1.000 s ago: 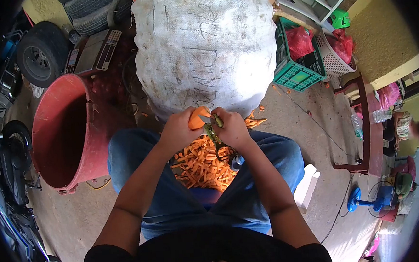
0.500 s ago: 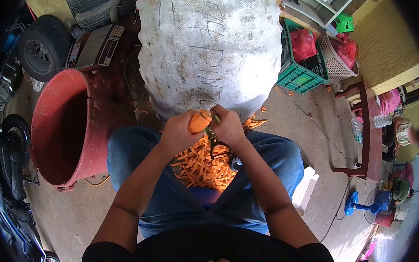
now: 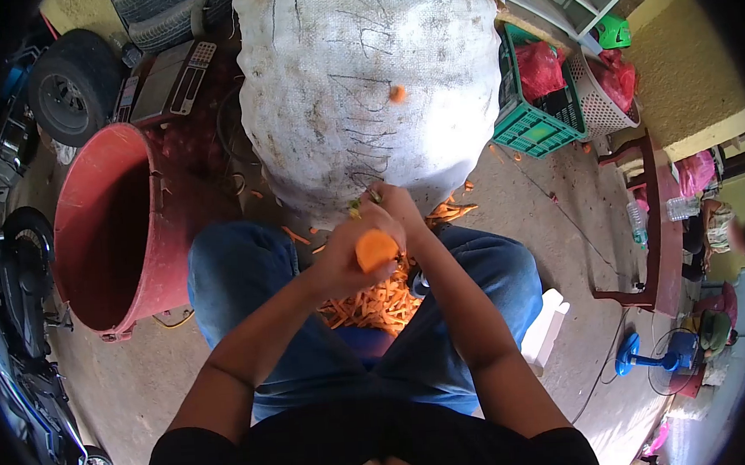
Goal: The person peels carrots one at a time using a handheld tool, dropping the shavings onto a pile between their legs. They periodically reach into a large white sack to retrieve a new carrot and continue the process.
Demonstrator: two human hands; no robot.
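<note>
My left hand [image 3: 337,256] is closed around an orange carrot [image 3: 376,251], its flat round cut end facing up at me. Close against it, my right hand [image 3: 398,207] grips a green-handled tool [image 3: 375,196]; most of the tool is hidden by the fingers, and its kind cannot be made out. Below the hands, between the knees, lies a heap of carrot peelings [image 3: 373,312] over something blue [image 3: 364,344]. A small orange carrot piece [image 3: 397,94] shows in front of the large white woven sack [image 3: 313,91].
A red barrel [image 3: 192,209] stands open at left, near a scale [image 3: 163,83] and tyres [image 3: 74,89]. On the right are a green crate [image 3: 541,128], a white basket [image 3: 595,99], a wooden bench [image 3: 659,240] and a blue fan [image 3: 627,355]. Another person [image 3: 718,228] is far right.
The carrot has tipped so its cut end faces up, and my left hand has moved slightly down and right. An orange piece has appeared in front of the sack.
</note>
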